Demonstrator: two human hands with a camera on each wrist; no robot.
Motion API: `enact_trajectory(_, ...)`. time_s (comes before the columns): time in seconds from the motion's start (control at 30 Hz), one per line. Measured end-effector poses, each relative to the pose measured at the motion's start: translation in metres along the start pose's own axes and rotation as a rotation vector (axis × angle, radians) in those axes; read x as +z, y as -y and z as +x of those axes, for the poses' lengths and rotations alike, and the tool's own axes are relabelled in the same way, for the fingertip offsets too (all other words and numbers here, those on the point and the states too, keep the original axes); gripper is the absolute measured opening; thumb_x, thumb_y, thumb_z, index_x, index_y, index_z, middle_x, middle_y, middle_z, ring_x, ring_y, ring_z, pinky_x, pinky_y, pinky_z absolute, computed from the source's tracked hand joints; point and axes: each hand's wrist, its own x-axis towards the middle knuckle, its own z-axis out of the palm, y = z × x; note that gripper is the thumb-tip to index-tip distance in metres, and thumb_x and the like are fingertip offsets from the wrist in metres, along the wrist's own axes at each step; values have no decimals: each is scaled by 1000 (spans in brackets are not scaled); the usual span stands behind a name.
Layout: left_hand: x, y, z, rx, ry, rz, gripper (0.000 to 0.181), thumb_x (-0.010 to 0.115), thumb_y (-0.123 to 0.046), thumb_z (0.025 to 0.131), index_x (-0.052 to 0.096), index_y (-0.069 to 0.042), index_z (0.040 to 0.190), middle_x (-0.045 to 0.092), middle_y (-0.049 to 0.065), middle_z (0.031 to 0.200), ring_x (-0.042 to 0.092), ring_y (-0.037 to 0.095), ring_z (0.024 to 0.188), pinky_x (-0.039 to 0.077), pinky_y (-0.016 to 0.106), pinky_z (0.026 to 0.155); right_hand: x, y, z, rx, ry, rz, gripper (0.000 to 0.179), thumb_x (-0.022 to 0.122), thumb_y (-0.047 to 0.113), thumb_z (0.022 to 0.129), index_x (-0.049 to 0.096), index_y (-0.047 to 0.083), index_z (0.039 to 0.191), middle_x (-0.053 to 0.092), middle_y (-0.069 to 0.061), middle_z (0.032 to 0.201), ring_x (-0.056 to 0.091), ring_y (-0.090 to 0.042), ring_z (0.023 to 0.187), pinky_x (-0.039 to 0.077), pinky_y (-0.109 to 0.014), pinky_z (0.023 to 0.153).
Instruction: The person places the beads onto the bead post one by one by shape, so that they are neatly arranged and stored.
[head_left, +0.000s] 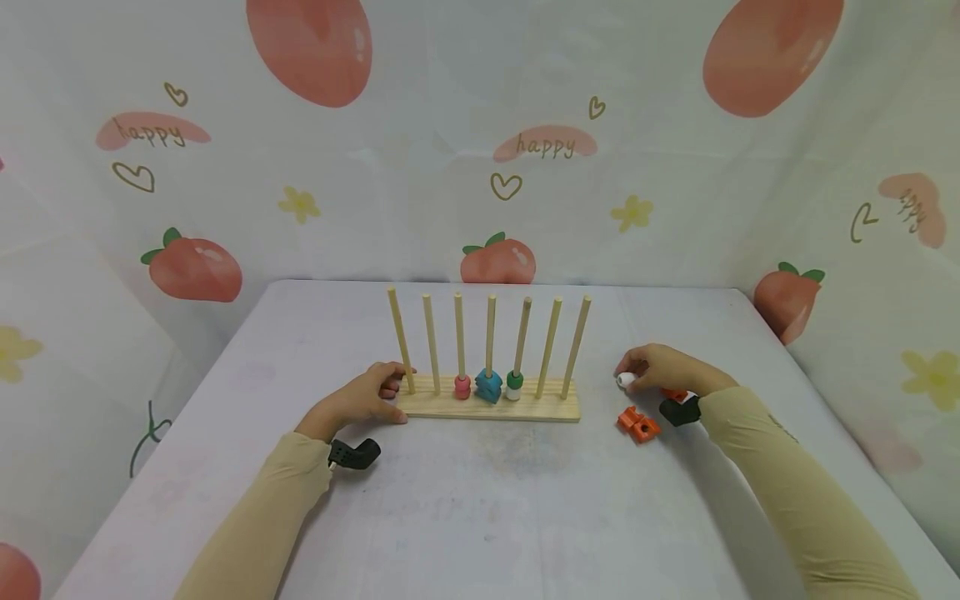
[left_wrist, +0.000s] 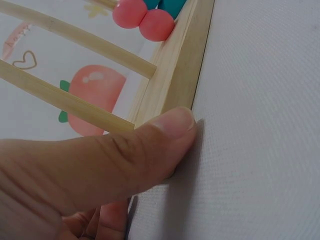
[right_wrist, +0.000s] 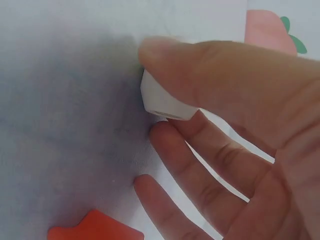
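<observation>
A wooden peg stand (head_left: 551,408) with a row of several upright rods stands at the middle of the table. My left hand (head_left: 358,402) grips its left end, the thumb (left_wrist: 172,122) against the front edge and the other fingers behind. To the right of the stand, my right hand (head_left: 667,367) pinches a white bead (right_wrist: 162,97) between thumb and fingers, low over the table. Pink beads (head_left: 462,387), blue beads (head_left: 488,387) and a green bead (head_left: 514,380) above a white bead (head_left: 513,394) sit on the three middle rods.
Orange beads (head_left: 637,425) lie on the white tabletop just in front of the right hand. Another orange piece (head_left: 675,394) shows partly hidden under that hand. A patterned cloth (head_left: 420,208) hangs behind the table.
</observation>
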Motion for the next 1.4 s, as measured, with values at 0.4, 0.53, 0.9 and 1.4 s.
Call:
enact_trajectory(0.4, 0, 0, 0, 6, -1, -8, 78, 83, -4, 71, 42, 5, 137, 39, 21, 125, 42, 29, 110, 37, 43, 98, -2, 14, -10, -92, -171, 1, 33, 69, 18, 89, 64, 7, 119, 61, -12, 112, 60, -28, 104, 47, -39, 86)
enact_trajectory(0.53, 0, 0, 0, 1, -1, -3, 78, 83, -4, 72, 41, 6, 137, 39, 21, 124, 42, 29, 110, 38, 43, 99, -4, 23, -13, -118, -233, 21, 35, 69, 21, 90, 64, 8, 122, 62, -11, 115, 60, -25, 102, 48, -38, 86)
enact_trajectory(0.9, 0, 0, 1, -1, 0, 16, 78, 83, -5, 71, 42, 5, 136, 39, 20, 125, 42, 29, 109, 38, 42, 98, -9, 55, -26, -155, -398, 161, 36, 68, 24, 91, 59, 9, 122, 61, -10, 123, 62, -27, 106, 53, -35, 85)
enact_trajectory(1.4, 1, 0, 0, 11, 1, 16, 77, 83, -5, 72, 41, 5, 137, 39, 21, 126, 42, 30, 111, 38, 43, 98, -27, 104, -48, -384, -646, 252, 34, 66, 15, 92, 58, 5, 124, 62, 5, 116, 61, 7, 92, 49, -10, 77)
